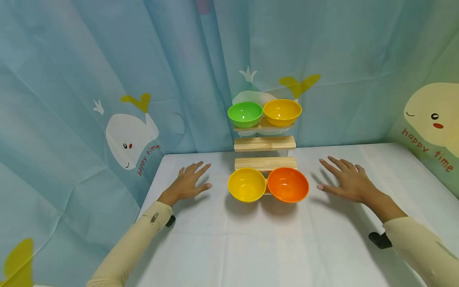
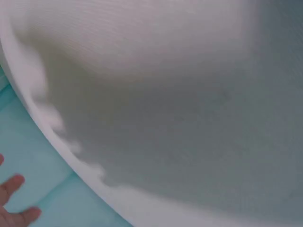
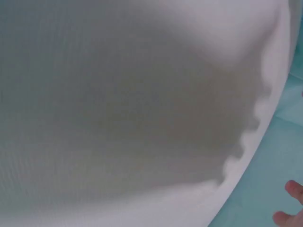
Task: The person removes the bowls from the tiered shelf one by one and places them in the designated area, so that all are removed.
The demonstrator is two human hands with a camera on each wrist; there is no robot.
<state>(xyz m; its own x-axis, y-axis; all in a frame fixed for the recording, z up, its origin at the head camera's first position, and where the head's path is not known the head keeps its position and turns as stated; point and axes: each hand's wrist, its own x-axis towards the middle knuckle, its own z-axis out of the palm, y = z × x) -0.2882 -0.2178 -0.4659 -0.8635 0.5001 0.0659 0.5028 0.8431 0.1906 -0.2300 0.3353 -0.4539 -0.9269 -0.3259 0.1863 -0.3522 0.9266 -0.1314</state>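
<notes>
A stepped wooden rack (image 1: pixel 265 143) stands at the back of the white table, in the middle of the head view. On its top step sit a green bowl (image 1: pixel 245 114) and, to the right, an amber bowl (image 1: pixel 282 113). Low at its front are a yellow bowl (image 1: pixel 247 185) and an orange bowl (image 1: pixel 288 184), side by side. My left hand (image 1: pixel 190 181) is over the table left of the yellow bowl, fingers spread and holding nothing. To the right of the orange bowl, my right hand (image 1: pixel 346 179) also has its fingers spread, with nothing in it.
A light blue curtain (image 1: pixel 201 71) with printed whales hangs behind and to the left of the table (image 1: pixel 251 247). The rack's two middle steps (image 1: pixel 265 162) carry no bowls. A greenish curtain part (image 1: pixel 444 167) borders the right side.
</notes>
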